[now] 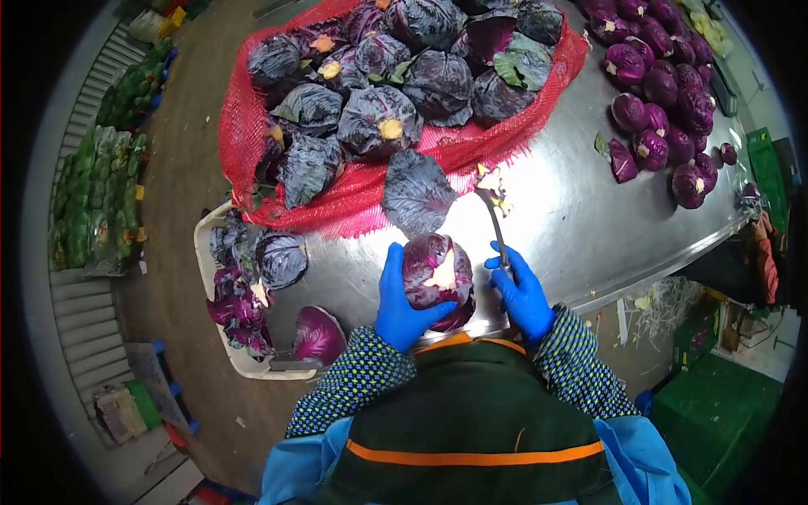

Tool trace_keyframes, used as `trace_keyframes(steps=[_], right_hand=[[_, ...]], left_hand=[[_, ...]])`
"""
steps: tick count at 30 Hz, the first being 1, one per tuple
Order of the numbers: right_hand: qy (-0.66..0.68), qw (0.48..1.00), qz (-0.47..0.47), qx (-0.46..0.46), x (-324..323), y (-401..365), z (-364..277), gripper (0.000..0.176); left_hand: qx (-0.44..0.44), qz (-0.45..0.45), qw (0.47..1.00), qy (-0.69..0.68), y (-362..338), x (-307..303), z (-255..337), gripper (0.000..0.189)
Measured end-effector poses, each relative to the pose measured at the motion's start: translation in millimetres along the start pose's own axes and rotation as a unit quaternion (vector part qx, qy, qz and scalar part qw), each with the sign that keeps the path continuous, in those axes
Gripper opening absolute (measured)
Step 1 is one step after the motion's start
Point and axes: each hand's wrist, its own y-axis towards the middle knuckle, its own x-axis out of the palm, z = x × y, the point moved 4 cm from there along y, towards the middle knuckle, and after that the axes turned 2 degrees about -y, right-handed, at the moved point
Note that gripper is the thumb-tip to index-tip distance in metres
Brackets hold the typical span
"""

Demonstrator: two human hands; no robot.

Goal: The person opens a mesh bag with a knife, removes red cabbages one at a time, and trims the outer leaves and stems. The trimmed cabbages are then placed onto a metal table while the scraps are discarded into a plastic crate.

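Note:
A red cabbage [427,290] with a pale cut stem rests near the front edge of the metal table. My left hand [406,305], in a blue glove, is curled around its left side. In my right hand [520,293], also gloved in blue, is the handle of a knife [497,225], its dark curved blade pointing away from me. A loose dark outer leaf [417,194] lies just beyond the cabbage. Pale stem trimmings [491,183] are by the knife tip.
Untrimmed cabbages [379,122] fill a red mesh sack [353,209] at the back. Peeled purple cabbages [661,101] are piled at the right. A white crate [207,261] at the left holds leaves, beside a cut cabbage piece [318,335]. The metal table [572,210] ends at the right.

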Motion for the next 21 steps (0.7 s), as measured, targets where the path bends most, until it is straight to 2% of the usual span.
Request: trace_keyframes(steps=[1, 2, 3, 6, 8, 13, 15, 16, 17, 20, 21], right_hand=[[-0.141, 0.975, 0.016, -0.172, -1.5, -4.1, -6.7, 0.043], [-0.236, 0.949, -0.023, -0.208, 1.2, -11.5, -23.0, 0.047], [-0.328, 0.923, -0.021, -0.200, 4.1, -17.8, -33.7, 0.047], [-0.369, 0.914, -0.043, -0.165, 5.9, -13.0, -34.8, 0.047], [-0.445, 0.861, -0.054, -0.241, 7.8, -2.8, -32.9, 0.049], [-0.454, 0.857, -0.078, -0.232, 6.3, 15.2, -29.5, 0.052], [-0.483, 0.847, -0.049, -0.216, 10.7, 24.5, -33.7, 0.050], [-0.493, 0.852, -0.035, -0.170, 11.6, 33.3, -36.9, 0.049], [-0.508, 0.845, -0.038, -0.161, 8.7, 42.7, -39.5, 0.048], [-0.339, 0.923, -0.030, -0.177, 0.6, 70.6, -14.2, 0.043], [-0.340, 0.923, -0.031, -0.177, 6.0, 69.7, -10.7, 0.043]], left_hand=[[0.023, 0.036, 0.995, 0.092, 1.9, 1.9, 5.7, 0.103], [0.042, 0.069, 0.980, 0.183, 0.3, 3.9, 8.8, 0.101], [0.040, 0.078, 0.976, 0.197, 7.4, 4.4, 6.3, 0.099], [0.024, 0.088, 0.981, 0.172, 21.0, 5.0, 10.9, 0.096], [0.002, 0.059, 0.976, 0.208, 25.6, 5.4, 12.4, 0.096], [-0.001, 0.060, 0.976, 0.207, 29.5, 6.1, 12.1, 0.096], [-0.005, 0.066, 0.975, 0.210, 27.5, 6.6, 13.7, 0.097], [-0.006, 0.067, 0.972, 0.224, 26.7, 7.7, 14.6, 0.098], [-0.007, 0.068, 0.969, 0.239, 25.0, 8.2, 14.7, 0.098], [-0.007, 0.060, 0.976, 0.209, 17.2, 6.0, 14.8, 0.099], [-0.005, 0.052, 0.978, 0.202, 15.7, 5.7, 16.1, 0.099]])
